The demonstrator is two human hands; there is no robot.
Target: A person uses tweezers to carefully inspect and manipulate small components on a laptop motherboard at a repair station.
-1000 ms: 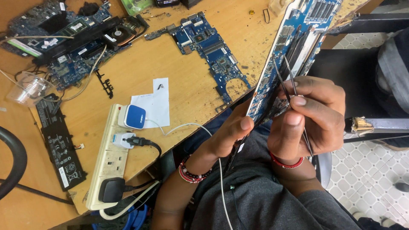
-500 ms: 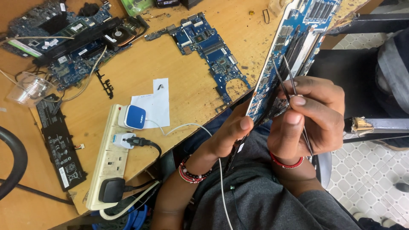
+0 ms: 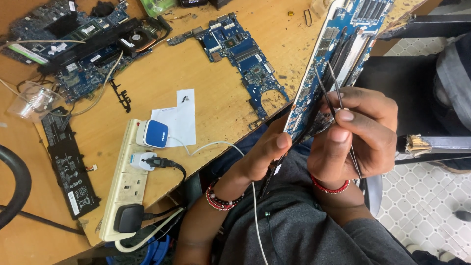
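Two hands work over the person's lap at the edge of the wooden bench (image 3: 216,98). The left hand (image 3: 262,154) is closed around the lower edge of a long blue circuit board (image 3: 343,44), thumb pressed to its face, holding it tilted up off the bench. The right hand (image 3: 358,135) pinches a pair of thin metal tweezers (image 3: 333,93), their tips resting on the board. Another blue board (image 3: 245,59) lies flat nearby, with a white power strip (image 3: 128,189), a black battery pack (image 3: 66,164) and a white paper slip (image 3: 179,118) further left.
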